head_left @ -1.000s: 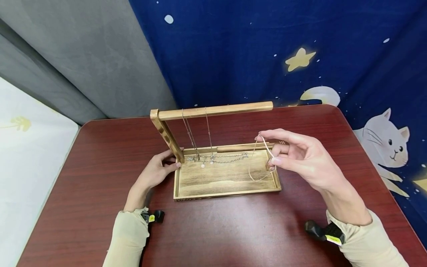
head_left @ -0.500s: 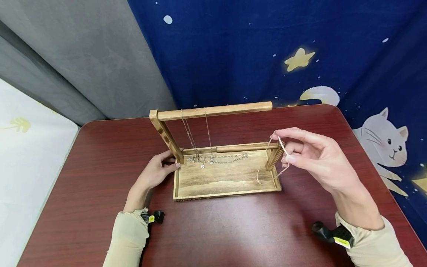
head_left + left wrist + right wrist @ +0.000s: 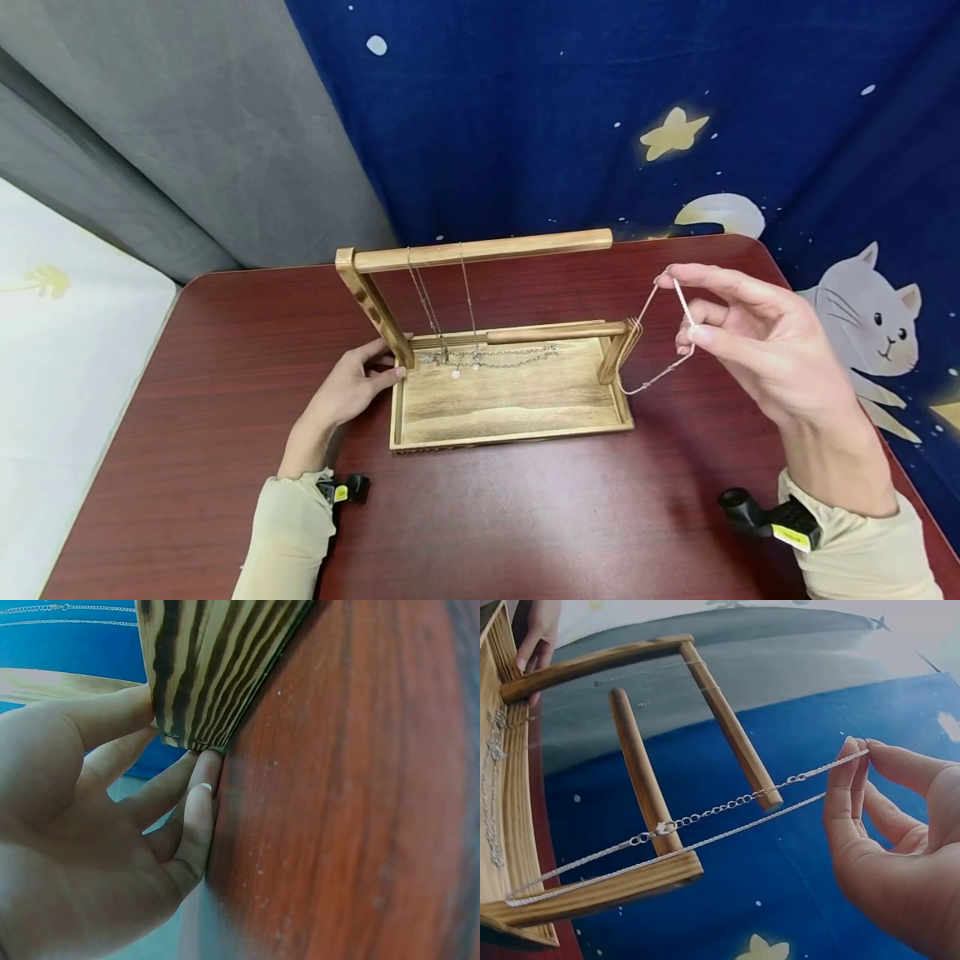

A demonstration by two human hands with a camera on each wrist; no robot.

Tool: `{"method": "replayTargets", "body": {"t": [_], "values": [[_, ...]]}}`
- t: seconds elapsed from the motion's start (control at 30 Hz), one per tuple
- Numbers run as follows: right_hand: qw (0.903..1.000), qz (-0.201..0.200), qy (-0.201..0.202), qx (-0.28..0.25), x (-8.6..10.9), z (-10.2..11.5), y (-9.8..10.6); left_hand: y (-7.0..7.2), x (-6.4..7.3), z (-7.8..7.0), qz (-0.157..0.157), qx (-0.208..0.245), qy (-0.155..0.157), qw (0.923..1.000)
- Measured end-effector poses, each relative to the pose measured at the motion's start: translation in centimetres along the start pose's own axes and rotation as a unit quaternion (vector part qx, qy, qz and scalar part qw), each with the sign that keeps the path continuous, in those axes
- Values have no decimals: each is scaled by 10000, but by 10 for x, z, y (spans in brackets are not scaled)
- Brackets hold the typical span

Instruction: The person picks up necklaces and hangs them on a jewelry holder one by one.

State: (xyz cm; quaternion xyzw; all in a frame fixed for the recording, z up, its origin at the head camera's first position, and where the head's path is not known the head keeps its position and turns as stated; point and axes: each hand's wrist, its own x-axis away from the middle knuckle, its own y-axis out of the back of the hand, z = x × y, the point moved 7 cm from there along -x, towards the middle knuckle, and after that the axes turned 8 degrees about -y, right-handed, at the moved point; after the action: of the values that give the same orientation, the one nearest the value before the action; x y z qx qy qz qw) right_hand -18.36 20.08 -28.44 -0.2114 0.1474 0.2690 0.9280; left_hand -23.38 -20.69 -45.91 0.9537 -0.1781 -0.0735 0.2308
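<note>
My right hand [image 3: 772, 346] pinches a thin rope-chain necklace [image 3: 684, 304] between thumb and forefinger. Its loop hangs to the right of the short post [image 3: 617, 358] of a wooden jewelry stand; whether it touches the post is hard to tell. A clasp [image 3: 664, 827] and extender links show in the right wrist view. My left hand [image 3: 348, 387] holds the stand's left end by the base of the tall post [image 3: 375, 307]. Fine necklaces [image 3: 424, 296] hang from the upper bar [image 3: 495, 250], and chain lies over the tray [image 3: 510, 408].
A lower bar [image 3: 551, 333] runs left from the short post, with its far end free. The stand sits on a dark red table [image 3: 525, 508]. Behind the table hang a grey curtain [image 3: 225, 142] and a blue one [image 3: 510, 108].
My right hand has moved right and slightly up with the necklace, from over the tray to beyond the short post. The left hand and the stand have stayed in place.
</note>
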Motion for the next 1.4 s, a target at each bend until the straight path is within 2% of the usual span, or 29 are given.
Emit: {"method": "replayTargets", "body": {"t": [0.27, 0.5, 0.73, 1.0, 1.4], "values": [[9994, -97, 159, -305, 2, 6, 11, 0, 0, 2, -21, -77, -5, 10000], [9990, -289, 53, -326, -1, 8, 21, 1, -1, 2, -100, -165, 10, 9998], [9971, -722, -172, -170, -8, 6, 30, 0, -1, 1, -80, -44, -1, 10000], [9935, -1085, -354, 53, -16, 1, 32, -2, 0, 1, -32, 22, 0, 10000], [9927, -1104, -389, 279, -36, 4, 26, 0, 0, 2, -19, -70, 55, 10000]]}}
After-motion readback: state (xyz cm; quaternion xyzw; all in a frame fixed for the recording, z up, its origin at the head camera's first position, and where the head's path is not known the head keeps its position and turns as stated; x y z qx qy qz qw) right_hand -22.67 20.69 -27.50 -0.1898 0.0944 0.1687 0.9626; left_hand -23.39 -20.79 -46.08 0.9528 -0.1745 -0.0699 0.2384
